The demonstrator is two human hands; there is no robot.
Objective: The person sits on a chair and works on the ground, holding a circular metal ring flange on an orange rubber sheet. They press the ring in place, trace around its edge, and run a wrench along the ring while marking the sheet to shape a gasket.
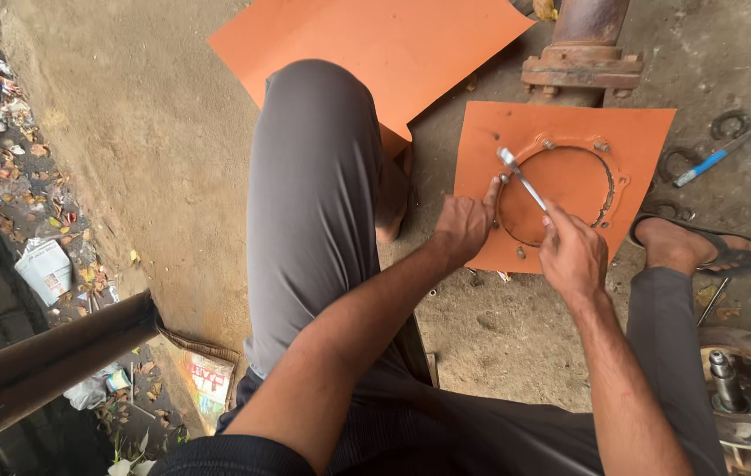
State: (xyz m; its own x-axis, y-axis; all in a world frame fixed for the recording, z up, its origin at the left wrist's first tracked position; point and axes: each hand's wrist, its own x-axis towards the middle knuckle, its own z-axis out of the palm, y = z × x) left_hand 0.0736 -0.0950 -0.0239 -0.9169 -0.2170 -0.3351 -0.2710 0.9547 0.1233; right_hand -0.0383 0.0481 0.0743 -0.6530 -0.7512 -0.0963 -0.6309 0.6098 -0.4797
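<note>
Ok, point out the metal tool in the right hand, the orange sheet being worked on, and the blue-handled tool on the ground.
metal tool (521,176): head view, middle of its shaft.
orange sheet (640,132): head view, bare upper right corner.
blue-handled tool (706,162): head view, on the blue handle.

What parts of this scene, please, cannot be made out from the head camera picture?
- Right hand: its fingers cover the lower end of the metal tool.
- Left hand: it covers part of the orange sheet beneath it.
- Second orange sheet: partly hidden by the bent knee and cut off by the top edge.
- Rusty pipe: cut off by the top edge.
</note>
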